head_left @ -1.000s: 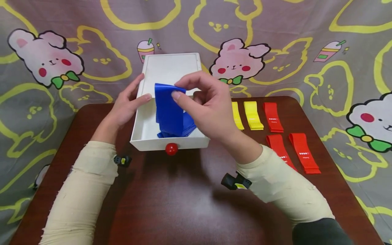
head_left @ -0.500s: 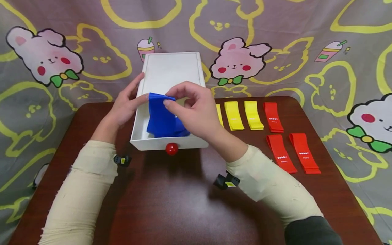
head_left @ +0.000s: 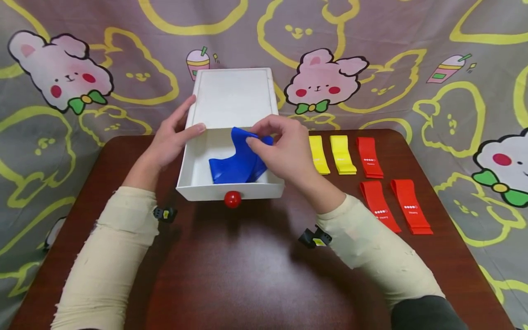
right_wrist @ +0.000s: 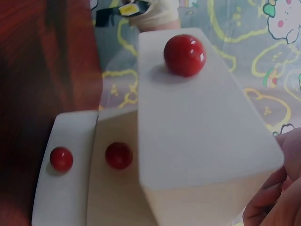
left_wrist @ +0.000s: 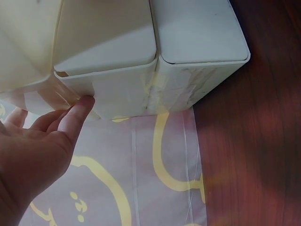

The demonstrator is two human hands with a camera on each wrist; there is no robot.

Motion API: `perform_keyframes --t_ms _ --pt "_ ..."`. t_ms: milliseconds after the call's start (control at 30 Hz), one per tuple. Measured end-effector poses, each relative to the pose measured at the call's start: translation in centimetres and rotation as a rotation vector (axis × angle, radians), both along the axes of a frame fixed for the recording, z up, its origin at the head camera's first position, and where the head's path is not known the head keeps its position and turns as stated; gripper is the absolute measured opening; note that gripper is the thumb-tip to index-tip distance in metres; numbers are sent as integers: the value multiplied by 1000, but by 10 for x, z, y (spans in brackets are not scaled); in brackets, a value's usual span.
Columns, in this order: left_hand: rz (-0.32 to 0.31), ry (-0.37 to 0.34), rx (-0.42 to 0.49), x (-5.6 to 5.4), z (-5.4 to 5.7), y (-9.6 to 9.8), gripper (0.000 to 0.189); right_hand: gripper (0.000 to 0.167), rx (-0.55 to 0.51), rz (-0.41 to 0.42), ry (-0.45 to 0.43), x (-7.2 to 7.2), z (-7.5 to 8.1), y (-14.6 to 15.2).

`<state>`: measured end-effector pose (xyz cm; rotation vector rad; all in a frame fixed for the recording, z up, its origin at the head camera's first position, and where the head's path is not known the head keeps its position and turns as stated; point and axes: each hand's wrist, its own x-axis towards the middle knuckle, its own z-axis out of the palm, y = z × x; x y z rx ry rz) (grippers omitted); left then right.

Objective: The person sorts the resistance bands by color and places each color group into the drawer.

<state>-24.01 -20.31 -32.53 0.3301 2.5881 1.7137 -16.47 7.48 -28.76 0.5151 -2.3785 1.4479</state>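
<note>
A white drawer cabinet (head_left: 235,96) stands at the back of the table, its top drawer (head_left: 202,194) pulled out. Inside the drawer lies blue resistance band (head_left: 237,160), bent, with one end raised. My right hand (head_left: 284,146) pinches that raised end between thumb and fingers. It covers the drawer's right side, so whether there is more than one blue band I cannot tell. My left hand (head_left: 169,137) rests against the cabinet's left side, thumb near the front edge of the top. In the left wrist view, its fingertips (left_wrist: 84,104) touch the cabinet's side.
Yellow resistance bands (head_left: 342,155) and red resistance bands (head_left: 377,206) lie on the dark wooden table (head_left: 247,275), right of the cabinet. Red knobs (right_wrist: 119,155) stick out from the lower drawer fronts. A patterned cloth (head_left: 235,27) hangs close behind the cabinet.
My right hand has moved left and down, then back right, with the blue band. The band hung upright before; now its left part lies bent in the drawer. My left hand has stayed put.
</note>
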Motion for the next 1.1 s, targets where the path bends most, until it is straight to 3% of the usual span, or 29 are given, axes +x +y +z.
perform_keyframes --t_ms 367,633,900,1100 --pt "3 -2 1 0 0 1 76 23 235 -71 -15 -4 -9 12" --pt "6 -8 -2 0 0 1 76 29 323 -94 -1 -4 -14 18" --pt "6 -11 -7 0 1 0 76 23 254 -104 50 2 -20 25" --pt "3 -15 0 0 1 0 76 24 178 -87 120 19 -19 32"
